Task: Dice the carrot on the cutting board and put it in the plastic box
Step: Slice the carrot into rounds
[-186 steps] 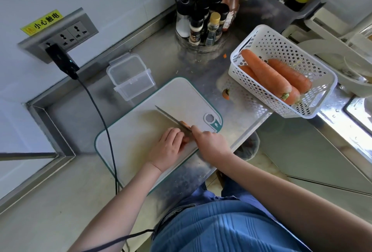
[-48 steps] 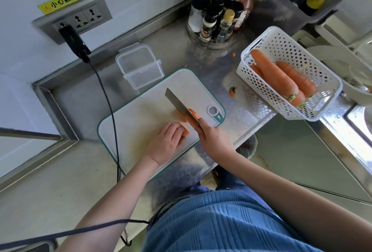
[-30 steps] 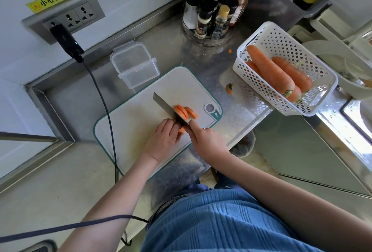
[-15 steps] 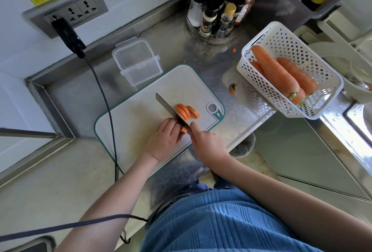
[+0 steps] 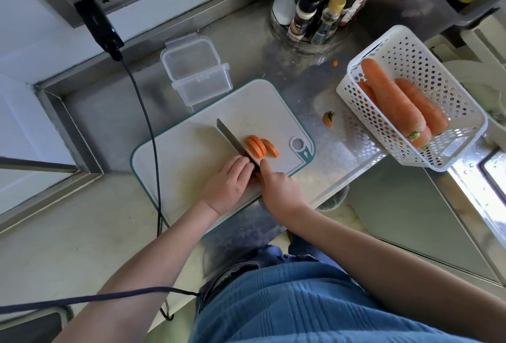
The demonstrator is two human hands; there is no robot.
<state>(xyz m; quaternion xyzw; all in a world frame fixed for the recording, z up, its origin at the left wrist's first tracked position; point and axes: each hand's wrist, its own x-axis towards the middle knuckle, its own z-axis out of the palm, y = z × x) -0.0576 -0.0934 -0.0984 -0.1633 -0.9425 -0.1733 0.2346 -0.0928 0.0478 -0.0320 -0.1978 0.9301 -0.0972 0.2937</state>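
Orange slices [image 5: 261, 146] leaned against one another like fallen tiles near the right end of the cutting board [image 5: 186, 151], just short of its hanging hole, on the far side of the knife [image 5: 235, 143] from the hand that steadied the carrot. The right hand [image 5: 279, 186] was closed round the knife's handle with the forefinger laid forward along the spine, a hold that looked meant to keep the blade from wandering. The blade ran slantwise toward the board's far edge with its edge down at the cut. The left hand [image 5: 228, 182] lay curled over what remained of the carrot, hiding nearly all of it; its fingertips sat close against the flat of the blade, seemingly so the knuckles could guide each slice. Whether those fingers truly pinched the piece or only pressed it down I could not tell.

The plastic box [image 5: 195, 72] stood open with nothing in it, just beyond the board's far edge, lid hinged back toward the wall, handy for scraping into. So far there were rounds, not dice, so crosswise cuts seemed yet to come. A white basket [image 5: 449, 156] of whole carrots [image 5: 394, 99] overhung the bench's right-hand edge, and a trimmed carrot top [image 5: 328, 119] lay on the steel between basket and board
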